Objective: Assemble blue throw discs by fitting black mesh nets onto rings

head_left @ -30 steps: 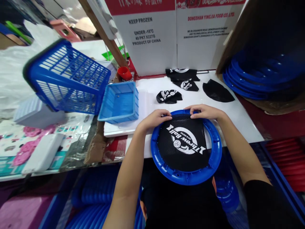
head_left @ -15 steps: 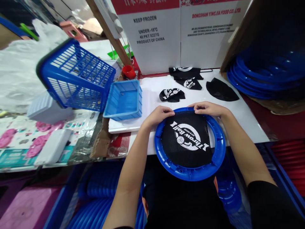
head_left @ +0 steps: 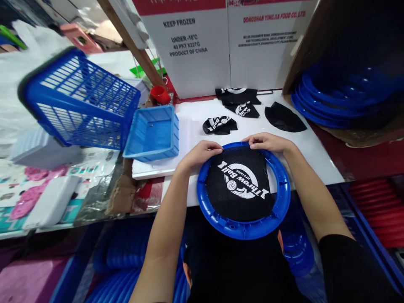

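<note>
A blue plastic ring (head_left: 206,206) rests at the table's front edge, tilted toward me. Inside it lies a black mesh net (head_left: 221,198) with white "Throw Ball" print; a gap shows between the net and the ring on the right. My left hand (head_left: 203,152) is closed at the upper left of the ring, fingertips pinching the net's edge against it. My right hand (head_left: 267,142) is closed at the top of the ring, thumb and fingers on the net's upper edge. Just beyond the ring lie a crumpled printed net (head_left: 219,125) and a plain black net piece (head_left: 285,117).
A light-blue bin (head_left: 151,132) and a blue slotted basket (head_left: 85,97) stand to the left. More printed nets (head_left: 238,97) lie near the white carton (head_left: 202,71). Stacked blue rings (head_left: 328,107) sit at right, red rings (head_left: 375,210) below them.
The camera view has shifted slightly to the right, so everything appears further left. Both hands keep their hold at the top of the ring, with hardly any movement.
</note>
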`<action>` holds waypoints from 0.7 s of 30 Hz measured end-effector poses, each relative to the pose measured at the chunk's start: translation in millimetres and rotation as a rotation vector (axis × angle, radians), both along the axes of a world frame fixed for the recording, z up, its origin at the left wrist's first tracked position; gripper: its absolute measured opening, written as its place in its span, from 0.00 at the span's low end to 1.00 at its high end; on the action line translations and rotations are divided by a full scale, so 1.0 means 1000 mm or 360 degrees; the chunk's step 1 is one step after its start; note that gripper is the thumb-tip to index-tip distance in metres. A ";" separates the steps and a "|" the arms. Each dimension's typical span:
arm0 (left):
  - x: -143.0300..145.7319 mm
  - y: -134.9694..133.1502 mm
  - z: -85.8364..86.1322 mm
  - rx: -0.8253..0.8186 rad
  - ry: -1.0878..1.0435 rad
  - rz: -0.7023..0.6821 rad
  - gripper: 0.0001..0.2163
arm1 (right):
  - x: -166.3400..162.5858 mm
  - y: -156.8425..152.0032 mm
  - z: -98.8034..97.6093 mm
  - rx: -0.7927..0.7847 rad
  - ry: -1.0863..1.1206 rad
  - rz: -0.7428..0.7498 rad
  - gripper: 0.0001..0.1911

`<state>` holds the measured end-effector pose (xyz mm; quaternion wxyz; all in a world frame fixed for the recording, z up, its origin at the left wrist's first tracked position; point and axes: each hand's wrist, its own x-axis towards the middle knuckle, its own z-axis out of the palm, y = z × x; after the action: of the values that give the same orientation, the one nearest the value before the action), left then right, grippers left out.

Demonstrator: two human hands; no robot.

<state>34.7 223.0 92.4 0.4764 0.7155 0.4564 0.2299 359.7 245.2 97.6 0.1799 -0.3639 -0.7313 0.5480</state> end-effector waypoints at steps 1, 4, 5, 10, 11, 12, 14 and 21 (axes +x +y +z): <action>0.001 -0.001 0.000 -0.0001 0.0007 0.0010 0.13 | 0.000 0.000 0.000 -0.0004 -0.0001 0.0003 0.27; 0.004 -0.003 0.000 0.0013 0.0025 0.0014 0.14 | 0.000 0.000 -0.001 -0.0013 0.0012 0.0015 0.27; 0.005 -0.003 0.000 0.0019 0.0022 0.0018 0.14 | 0.000 0.000 0.000 -0.0024 0.0024 0.0020 0.27; 0.004 -0.002 -0.001 -0.0007 -0.0019 0.0080 0.13 | 0.002 -0.001 0.002 -0.0120 0.0102 0.0036 0.28; 0.004 -0.001 -0.001 -0.0020 -0.0019 0.0076 0.12 | 0.002 -0.001 0.002 -0.0136 0.0115 0.0034 0.27; 0.004 -0.001 -0.001 -0.0032 -0.0018 0.0066 0.12 | 0.003 -0.001 0.002 -0.0146 0.0126 0.0031 0.27; 0.003 0.000 -0.001 -0.0052 -0.0019 0.0045 0.12 | 0.003 0.000 0.000 -0.0140 0.0130 0.0034 0.27; 0.004 0.001 -0.002 -0.0001 -0.0007 0.0010 0.10 | 0.003 0.002 -0.008 -0.0015 0.0090 0.0040 0.23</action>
<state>38.4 223.6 90.8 0.4769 0.7133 0.4577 0.2328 362.7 247.3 89.8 0.1919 -0.3400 -0.7278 0.5638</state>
